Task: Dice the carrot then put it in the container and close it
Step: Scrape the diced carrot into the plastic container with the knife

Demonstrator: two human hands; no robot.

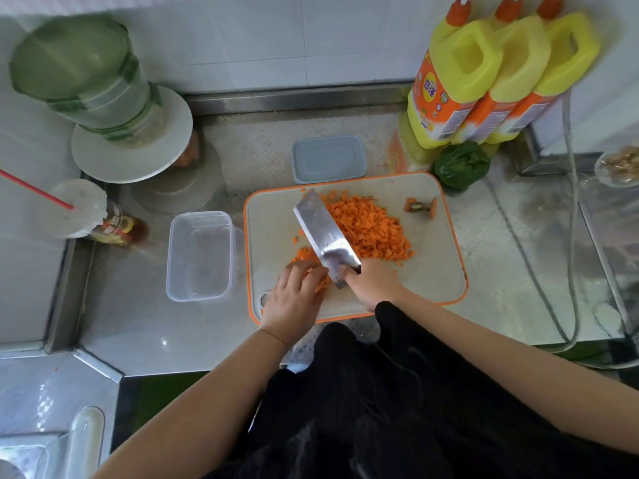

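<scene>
A heap of diced carrot (370, 226) lies on the orange-rimmed cutting board (439, 267). My right hand (371, 283) grips the handle of a cleaver (323, 233), whose blade slants across the board's left half. My left hand (294, 299) rests with curled fingers on a small bundle of uncut carrot strips (306, 255) just left of the blade. A carrot top stub (420, 205) lies at the board's far right. The clear empty container (198, 255) stands left of the board. Its grey lid (328, 159) lies behind the board.
Three yellow detergent bottles (484, 81) stand at the back right beside a green leafy vegetable (461, 164). A green-lidded jar (86, 77) on a white plate and a cup with a red straw (74, 209) stand at the left. A hose (570, 236) runs along the right counter.
</scene>
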